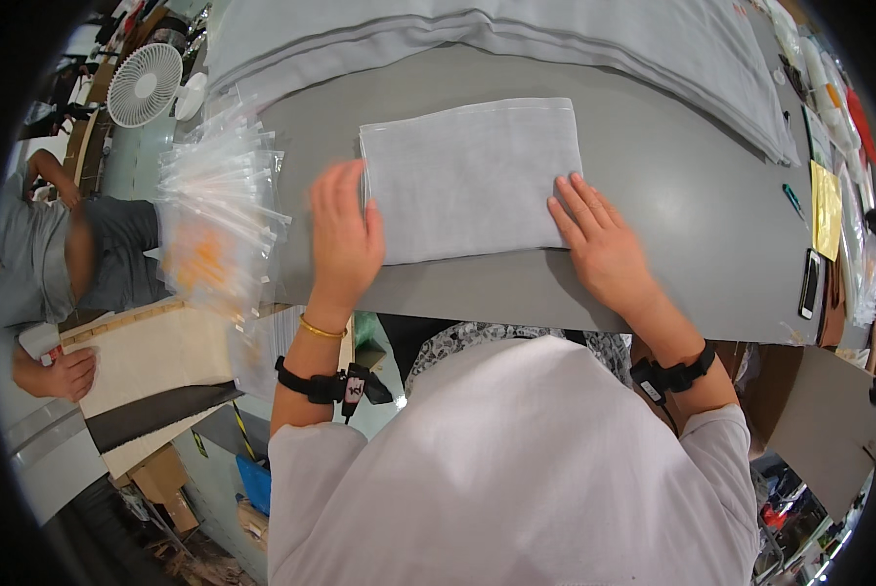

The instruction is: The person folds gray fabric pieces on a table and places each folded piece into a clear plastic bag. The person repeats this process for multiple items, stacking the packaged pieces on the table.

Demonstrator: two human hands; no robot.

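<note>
A light grey cloth (pixel 472 181), folded into a rectangle, lies flat on the grey table (pixel 692 225) in front of me. At its left edge is my left hand (pixel 347 220), fingers stretched out and a little smeared by motion, the thumb side against the fabric. My right hand (pixel 599 234) rests by the cloth's right edge, its fingers extended and the fingertips on the fabric. Neither hand grips anything. Stacked layers of larger grey cloth (pixel 516 39) spread across the far side of the table.
Clear plastic zip bags (pixel 218 215) lie fanned out at the left. A phone (pixel 808 283), a small green-handled tool (pixel 792 199) and a yellow packet (pixel 826 210) line the right side. A white fan (pixel 146 85) stands far left, and another person's hand (pixel 69 375) is lower left.
</note>
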